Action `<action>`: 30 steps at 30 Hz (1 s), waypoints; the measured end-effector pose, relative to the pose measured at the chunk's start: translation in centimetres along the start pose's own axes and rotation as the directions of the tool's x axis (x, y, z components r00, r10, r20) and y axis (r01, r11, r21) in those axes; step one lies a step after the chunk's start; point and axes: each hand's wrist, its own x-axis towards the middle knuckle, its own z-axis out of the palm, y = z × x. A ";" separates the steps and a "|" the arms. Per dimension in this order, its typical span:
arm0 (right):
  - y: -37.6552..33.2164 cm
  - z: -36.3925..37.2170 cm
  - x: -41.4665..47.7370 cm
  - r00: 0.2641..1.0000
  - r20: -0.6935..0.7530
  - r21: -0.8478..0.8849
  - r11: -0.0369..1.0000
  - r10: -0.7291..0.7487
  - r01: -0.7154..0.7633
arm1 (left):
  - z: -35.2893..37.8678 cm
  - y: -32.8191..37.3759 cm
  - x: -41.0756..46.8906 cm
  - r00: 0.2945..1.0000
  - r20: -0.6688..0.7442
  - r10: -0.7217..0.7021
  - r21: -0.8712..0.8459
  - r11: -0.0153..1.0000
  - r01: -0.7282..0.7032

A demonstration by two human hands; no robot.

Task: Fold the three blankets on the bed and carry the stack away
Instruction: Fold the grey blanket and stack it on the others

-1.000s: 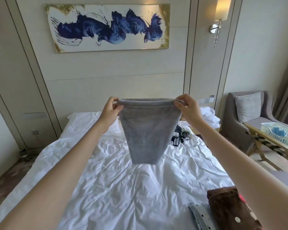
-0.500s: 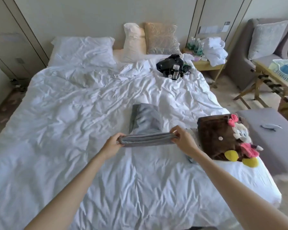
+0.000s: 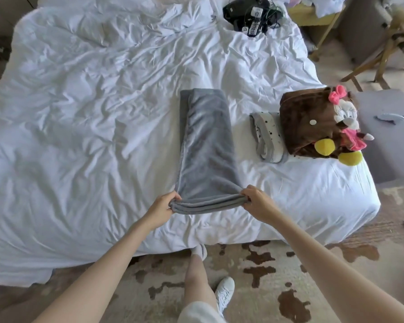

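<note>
A grey blanket point(image 3: 207, 145) lies as a long folded strip on the white bed point(image 3: 79, 127), running away from me. My left hand point(image 3: 162, 207) pinches its near left corner and my right hand point(image 3: 257, 202) pinches the near right corner, lifting that end slightly off the duvet. To the right, a folded brown blanket with a cartoon mouse figure point(image 3: 313, 122) sits near the bed's right edge. A folded white blanket with black spots and grey trim point(image 3: 267, 136) lies partly tucked beside it.
Black devices and cables point(image 3: 250, 15) lie at the far end of the bed. A grey bench point(image 3: 387, 145) stands to the right of the bed, with a wooden stand point(image 3: 383, 54) behind it. Patterned carpet and my legs are below.
The grey blanket went from hanging in the air in front of the wall to lying stretched along the bed. My view tipped down and both hands drew the near end toward me.
</note>
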 end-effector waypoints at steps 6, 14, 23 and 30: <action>1.7 2.7 0.3 0.999 0.032 0.067 0.997 0.042 -0.044 | 2.0 -1.7 1.2 0.995 0.045 -0.086 -0.024 0.996 0.087; 1.2 -0.2 6.8 0.966 0.004 0.409 0.881 0.259 -0.238 | -2.5 -1.1 8.6 0.965 -0.102 -0.241 -0.252 0.945 0.210; 0.9 -4.1 17.6 0.901 -0.077 0.628 0.722 0.428 -0.290 | -7.0 -0.1 20.0 0.955 -0.166 -0.245 -0.388 0.907 0.165; 3.0 0.4 19.2 0.800 0.193 0.644 0.542 0.568 -0.540 | -2.2 -3.0 22.2 0.871 -0.005 -0.491 -0.490 0.761 0.426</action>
